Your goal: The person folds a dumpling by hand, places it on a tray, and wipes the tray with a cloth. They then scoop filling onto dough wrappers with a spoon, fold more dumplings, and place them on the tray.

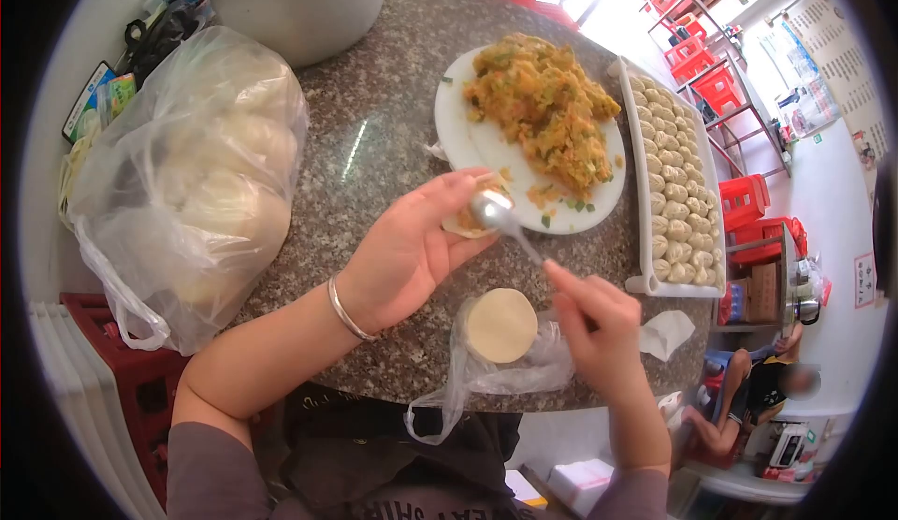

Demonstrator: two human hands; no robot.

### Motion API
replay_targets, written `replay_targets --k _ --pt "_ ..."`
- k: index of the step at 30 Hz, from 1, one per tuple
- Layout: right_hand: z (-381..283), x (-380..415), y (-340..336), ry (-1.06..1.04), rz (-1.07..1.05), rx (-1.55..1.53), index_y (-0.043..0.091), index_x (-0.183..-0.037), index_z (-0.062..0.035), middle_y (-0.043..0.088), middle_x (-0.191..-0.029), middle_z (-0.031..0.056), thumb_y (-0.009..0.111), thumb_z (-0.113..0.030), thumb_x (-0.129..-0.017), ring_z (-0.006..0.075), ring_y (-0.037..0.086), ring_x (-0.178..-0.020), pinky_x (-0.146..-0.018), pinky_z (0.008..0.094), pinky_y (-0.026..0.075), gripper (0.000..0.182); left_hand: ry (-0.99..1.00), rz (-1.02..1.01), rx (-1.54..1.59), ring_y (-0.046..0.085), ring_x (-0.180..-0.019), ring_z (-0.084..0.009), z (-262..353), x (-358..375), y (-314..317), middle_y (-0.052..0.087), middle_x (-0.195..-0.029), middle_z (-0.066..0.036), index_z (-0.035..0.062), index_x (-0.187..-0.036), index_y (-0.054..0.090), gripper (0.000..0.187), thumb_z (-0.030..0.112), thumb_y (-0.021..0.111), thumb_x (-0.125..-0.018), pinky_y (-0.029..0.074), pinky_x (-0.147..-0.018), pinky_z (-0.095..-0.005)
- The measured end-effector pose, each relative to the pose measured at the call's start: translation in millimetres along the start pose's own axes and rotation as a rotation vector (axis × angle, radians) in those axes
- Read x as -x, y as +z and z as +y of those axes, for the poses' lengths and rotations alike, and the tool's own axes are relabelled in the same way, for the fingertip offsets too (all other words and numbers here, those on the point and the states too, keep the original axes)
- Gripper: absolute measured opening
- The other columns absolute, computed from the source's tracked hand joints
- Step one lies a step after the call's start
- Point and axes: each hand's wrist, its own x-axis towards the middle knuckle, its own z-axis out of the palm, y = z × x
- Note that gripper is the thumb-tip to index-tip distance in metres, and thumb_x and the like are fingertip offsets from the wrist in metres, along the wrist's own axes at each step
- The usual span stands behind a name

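Clutter rings my hands on the speckled stone surface (pixel 383 80). My left forearm lies across the near edge, between the big plastic bag (pixel 224 174) at the left edge and a stack of round wrappers (pixel 502 325). That stack sits on a crumpled clear bag (pixel 547 363) by the near edge, between my arms. White paper (pixel 666 335) lies near the right edge, just beside my right hand. Beyond that edge are red stools (pixel 744 200) and a seated person (pixel 769 382).

The plate (pixel 458 132), toward the far right of the surface, holds a heaped orange filling (pixel 543 108) with green bits. Right of it, a white tray (pixel 647 239) along the right edge carries rows of pleated dumplings (pixel 669 183). At the far left corner, a pot (pixel 304 15) has more such filling in it, and the big bag bulges with pale, rounded lumps.

My left grip (pixel 402 253) is part closed, cupping one wrapper (pixel 466 223) by the plate's near rim. My right grip (pixel 596 324) is closed on the handle of a spoon (pixel 492 209), its bowl at that wrapper.
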Motion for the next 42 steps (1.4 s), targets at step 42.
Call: replay_targets --k 42 --pt "11.3 -44.3 19.9 0.069 0.086 -0.67 0.064 -0.084 -0.0005 0.064 -0.078 0.0083 0.068 -0.004 -0.079 0.0175 0.06 -0.072 -0.065 0.0278 0.046 0.007 0.661 -0.127 -0.972 0.066 -0.092 -0.0173 -20.9 8.8 -5.2 0.066 -0.107 -0.016 -0.0003 -0.098 0.067 0.016 0.001 0.067 -0.082 0.055 -0.079 -0.0279"
